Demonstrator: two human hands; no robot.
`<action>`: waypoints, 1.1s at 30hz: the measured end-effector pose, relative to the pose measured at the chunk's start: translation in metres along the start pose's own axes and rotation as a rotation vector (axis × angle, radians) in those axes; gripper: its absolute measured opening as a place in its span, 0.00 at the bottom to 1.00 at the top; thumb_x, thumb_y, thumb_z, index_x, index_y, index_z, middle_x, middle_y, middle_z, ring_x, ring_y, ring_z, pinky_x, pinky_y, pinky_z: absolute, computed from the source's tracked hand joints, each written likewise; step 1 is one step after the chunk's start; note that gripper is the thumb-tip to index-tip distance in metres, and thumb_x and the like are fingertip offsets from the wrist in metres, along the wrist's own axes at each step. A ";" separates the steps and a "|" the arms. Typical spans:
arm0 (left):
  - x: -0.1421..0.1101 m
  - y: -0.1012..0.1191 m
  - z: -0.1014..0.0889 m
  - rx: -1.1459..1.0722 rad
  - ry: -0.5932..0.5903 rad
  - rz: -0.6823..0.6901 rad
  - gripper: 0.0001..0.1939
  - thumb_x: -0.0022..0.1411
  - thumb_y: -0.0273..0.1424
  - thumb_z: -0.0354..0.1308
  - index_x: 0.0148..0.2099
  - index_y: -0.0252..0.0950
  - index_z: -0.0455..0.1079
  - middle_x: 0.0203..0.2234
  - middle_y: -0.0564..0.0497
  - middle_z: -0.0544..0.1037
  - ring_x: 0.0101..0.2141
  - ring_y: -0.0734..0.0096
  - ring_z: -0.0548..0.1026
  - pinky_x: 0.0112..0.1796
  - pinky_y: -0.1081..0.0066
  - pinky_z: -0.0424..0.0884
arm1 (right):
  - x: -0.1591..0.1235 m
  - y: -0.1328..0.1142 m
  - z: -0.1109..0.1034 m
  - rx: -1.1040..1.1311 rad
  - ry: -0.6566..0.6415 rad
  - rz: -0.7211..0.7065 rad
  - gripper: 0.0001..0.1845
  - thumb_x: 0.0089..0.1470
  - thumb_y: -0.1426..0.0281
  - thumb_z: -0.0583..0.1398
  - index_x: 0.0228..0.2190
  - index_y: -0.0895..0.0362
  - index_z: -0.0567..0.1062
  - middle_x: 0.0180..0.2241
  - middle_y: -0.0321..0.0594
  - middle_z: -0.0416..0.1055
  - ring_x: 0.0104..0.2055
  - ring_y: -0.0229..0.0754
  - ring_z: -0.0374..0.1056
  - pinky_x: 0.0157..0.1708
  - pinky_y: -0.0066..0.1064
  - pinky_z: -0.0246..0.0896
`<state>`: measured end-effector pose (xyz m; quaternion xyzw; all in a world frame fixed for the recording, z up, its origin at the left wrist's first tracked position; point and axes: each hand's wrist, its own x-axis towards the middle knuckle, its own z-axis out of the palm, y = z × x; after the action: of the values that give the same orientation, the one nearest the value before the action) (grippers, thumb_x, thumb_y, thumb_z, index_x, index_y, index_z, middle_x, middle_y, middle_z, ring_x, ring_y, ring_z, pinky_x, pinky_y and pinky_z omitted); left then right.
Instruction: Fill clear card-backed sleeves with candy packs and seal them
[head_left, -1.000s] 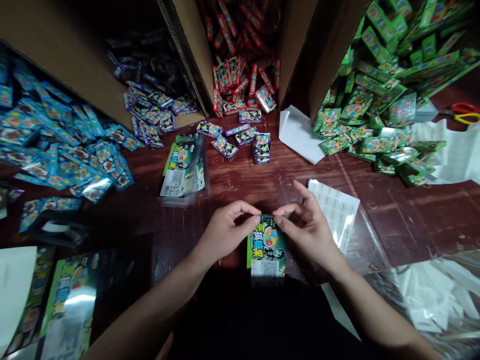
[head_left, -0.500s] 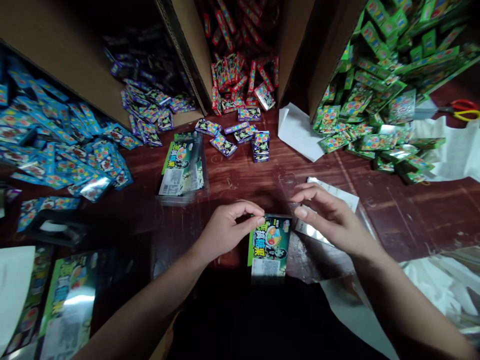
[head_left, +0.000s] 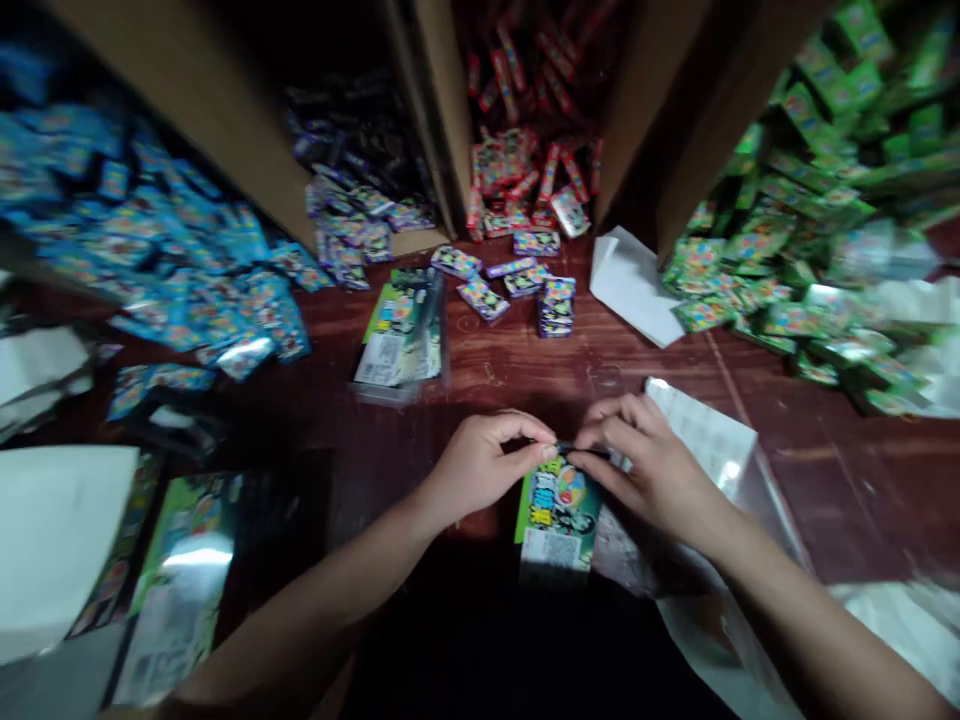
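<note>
A clear plastic packet with a green and black printed card hangs upright in front of my body. My left hand pinches its top edge near the left corner between thumb and forefinger. With fingers curled, my right hand closes on the same top edge farther right. A dark strip shows along that edge between the fingertips. Beyond the left hand lies a stack of similar printed packets. Beside the right hand is a sheet of stickers, partly covered by it.
Cardboard boxes spill small blue packs, purple packs, red packs and green packs at the back. Several loose purple packs lie mid-table near a white paper. A black tape dispenser stands left.
My right hand moved off the packet to the right, then came back to its top edge. The left hand kept its pinch. The whole view has shifted, with some blur.
</note>
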<state>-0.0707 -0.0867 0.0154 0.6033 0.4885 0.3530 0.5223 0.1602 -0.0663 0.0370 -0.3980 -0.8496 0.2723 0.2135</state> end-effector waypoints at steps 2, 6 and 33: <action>-0.011 0.003 0.000 0.014 0.017 -0.012 0.07 0.65 0.31 0.62 0.42 0.35 0.78 0.40 0.48 0.83 0.41 0.67 0.81 0.47 0.67 0.75 | -0.006 0.006 0.002 -0.001 -0.071 -0.030 0.08 0.64 0.63 0.59 0.44 0.48 0.76 0.46 0.42 0.75 0.48 0.49 0.72 0.48 0.42 0.66; -0.053 0.022 -0.006 0.215 0.217 -0.019 0.21 0.67 0.36 0.59 0.59 0.35 0.70 0.57 0.43 0.75 0.56 0.62 0.74 0.58 0.63 0.69 | 0.022 0.021 0.024 0.152 -0.185 0.049 0.17 0.63 0.54 0.57 0.49 0.46 0.74 0.46 0.37 0.79 0.44 0.49 0.77 0.41 0.37 0.71; -0.054 0.011 -0.078 -0.758 0.443 -0.509 0.25 0.57 0.42 0.67 0.51 0.31 0.74 0.42 0.39 0.81 0.39 0.56 0.80 0.42 0.59 0.75 | 0.021 -0.045 0.067 -0.142 0.073 -0.768 0.20 0.62 0.68 0.62 0.55 0.59 0.72 0.57 0.43 0.74 0.62 0.45 0.66 0.59 0.34 0.66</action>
<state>-0.1555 -0.1156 0.0469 0.1439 0.5565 0.4866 0.6579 0.0839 -0.0937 0.0174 -0.0745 -0.9453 0.0989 0.3019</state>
